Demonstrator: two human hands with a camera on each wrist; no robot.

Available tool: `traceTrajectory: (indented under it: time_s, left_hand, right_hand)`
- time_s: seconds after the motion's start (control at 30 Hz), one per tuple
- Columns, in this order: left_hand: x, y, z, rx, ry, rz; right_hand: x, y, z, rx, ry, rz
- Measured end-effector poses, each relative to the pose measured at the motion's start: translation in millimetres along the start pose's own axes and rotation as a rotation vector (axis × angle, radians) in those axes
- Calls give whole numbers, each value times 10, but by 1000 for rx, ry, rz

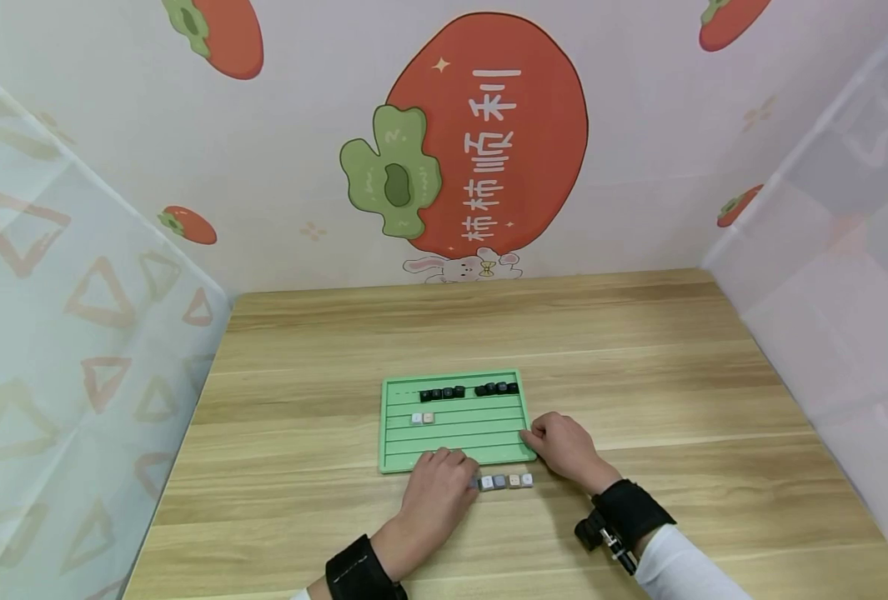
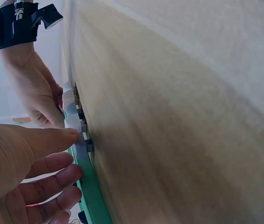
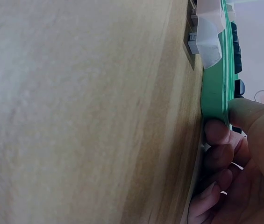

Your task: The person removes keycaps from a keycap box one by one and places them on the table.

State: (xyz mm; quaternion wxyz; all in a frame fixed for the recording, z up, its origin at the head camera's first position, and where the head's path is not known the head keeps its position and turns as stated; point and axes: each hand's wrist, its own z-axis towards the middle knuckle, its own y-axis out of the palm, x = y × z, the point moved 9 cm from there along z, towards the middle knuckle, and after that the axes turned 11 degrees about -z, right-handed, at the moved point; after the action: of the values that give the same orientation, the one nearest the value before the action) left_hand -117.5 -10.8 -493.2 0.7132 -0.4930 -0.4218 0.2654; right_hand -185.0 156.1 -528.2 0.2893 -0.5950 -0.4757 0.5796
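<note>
where the green tray point(image 1: 481, 440) lies flat on the bench point(image 1: 301, 375), its front right corner is pinched by the right hand point(image 1: 567, 446), with the thumb laid over the rim and a fingertip set against the side; this hold is presumably applied so that the tray is kept from sliding. the remaining fingers are bent close to the bench surface.

a row of loose keycaps point(image 1: 499, 482) is laid on the bench just beside the tray's front edge, with the stems turned downward; by such placement the pieces are likely kept within easy reach. the left end of the row is partly covered by the left hand point(image 1: 438, 492). its thumb is extended, with the tip against a grey keycap point(image 2: 79, 149), and its fingers are slightly bent near the tray edge. whether that keycap is gripped or merely touched cannot be told, since the far side of the contact is hidden.

the tray is divided by parallel ridges, by which the pieces are probably kept in line. toward the far edge, black keycaps point(image 1: 442, 393) are arranged in two groups separated by a gap. nearer the front, two light keycaps point(image 1: 423, 418) are set side by side, left of centre.
</note>
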Motion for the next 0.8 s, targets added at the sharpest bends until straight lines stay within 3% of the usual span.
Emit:
traceTrajectory:
  time_s: [0.2, 0.47, 0.8]
  left_hand:
    - [-8, -49, -3, 23, 3, -14]
    - [-21, -147, 11, 127, 32, -16]
    - [-117, -215, 42, 115, -10, -27]
  right_hand:
    - [12, 16, 9, -7, 4, -1]
    - [6, 22, 19, -11, 4, -5]
    - [16, 28, 12, -17, 13, 0]
